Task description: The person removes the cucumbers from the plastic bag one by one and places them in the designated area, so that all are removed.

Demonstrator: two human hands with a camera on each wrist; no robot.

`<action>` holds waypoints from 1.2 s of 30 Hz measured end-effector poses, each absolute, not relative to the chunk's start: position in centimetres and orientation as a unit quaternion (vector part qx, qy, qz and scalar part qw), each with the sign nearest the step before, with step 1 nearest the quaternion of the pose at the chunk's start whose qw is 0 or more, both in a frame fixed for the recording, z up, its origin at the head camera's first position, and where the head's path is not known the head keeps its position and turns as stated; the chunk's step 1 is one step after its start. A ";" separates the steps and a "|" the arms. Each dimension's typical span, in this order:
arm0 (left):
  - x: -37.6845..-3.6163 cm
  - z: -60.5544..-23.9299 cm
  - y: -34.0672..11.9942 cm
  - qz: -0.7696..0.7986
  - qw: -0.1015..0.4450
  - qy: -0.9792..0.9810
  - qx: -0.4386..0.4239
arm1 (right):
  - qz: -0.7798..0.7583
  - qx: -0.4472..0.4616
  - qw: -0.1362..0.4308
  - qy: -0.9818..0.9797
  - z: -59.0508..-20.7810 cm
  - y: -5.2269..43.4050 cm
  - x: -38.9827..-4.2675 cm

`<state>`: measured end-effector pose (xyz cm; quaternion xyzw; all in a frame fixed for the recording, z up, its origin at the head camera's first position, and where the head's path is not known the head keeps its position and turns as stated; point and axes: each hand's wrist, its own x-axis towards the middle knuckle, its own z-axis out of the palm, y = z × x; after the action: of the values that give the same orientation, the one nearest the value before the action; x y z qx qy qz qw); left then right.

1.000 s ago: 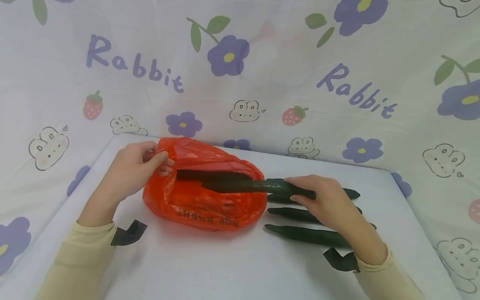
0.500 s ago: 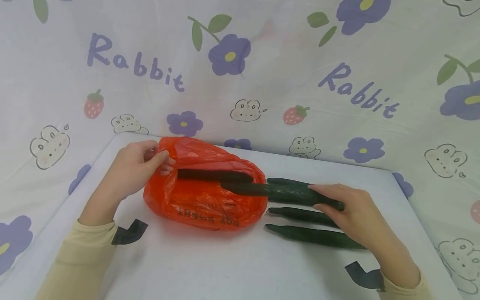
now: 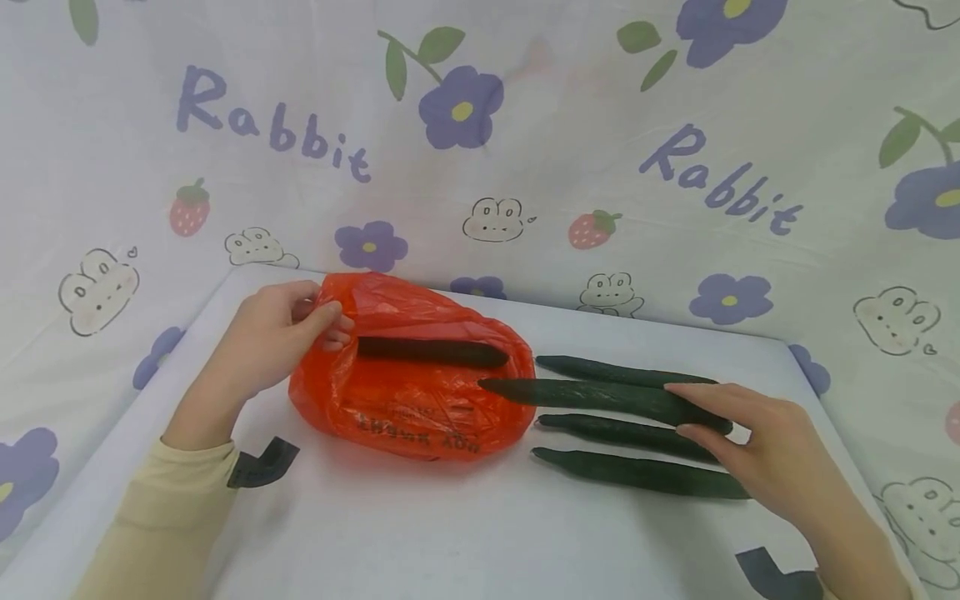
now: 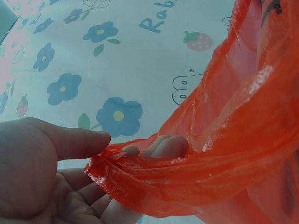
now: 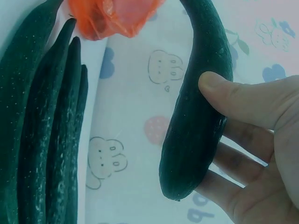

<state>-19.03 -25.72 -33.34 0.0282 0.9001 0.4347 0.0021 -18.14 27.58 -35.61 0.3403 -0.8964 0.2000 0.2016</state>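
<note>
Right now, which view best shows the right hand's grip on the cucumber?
The right wrist view: right hand grips the cucumber, thumb on top. Head view shows it from above; left wrist view shows only the bag.

The hand (image 5: 261,158) fills the lower right of the frame, thumb and fingers curled round the blunt end of a cucumber (image 5: 198,107) that runs up to the top edge. Three more cucumbers (image 5: 42,135) lie side by side along the left edge. At the top, left of centre, shows a crumpled bit of orange bag (image 5: 110,18). Behind is a rabbit-print cloth (image 5: 135,154).
</note>
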 end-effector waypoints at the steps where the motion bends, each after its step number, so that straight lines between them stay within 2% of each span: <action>1: -19.0 -33.4 -25.7 0.435 0.003 0.900 0.029 | 0.201 0.338 0.200 -0.898 -35.6 27.7 -18.0; 25: -19.0 -33.5 -25.8 0.431 0.000 0.902 0.029 | 0.192 0.307 0.190 -0.913 -36.6 31.6 -14.9; 36: -18.9 -33.4 -25.9 0.430 -0.003 0.902 0.031 | 0.147 0.237 0.148 -0.949 -38.6 32.6 -13.4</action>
<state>-18.94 -25.92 -33.35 0.0311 0.9022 0.4301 -0.0029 -13.43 32.62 -38.59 0.2370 -0.9489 0.1466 0.1481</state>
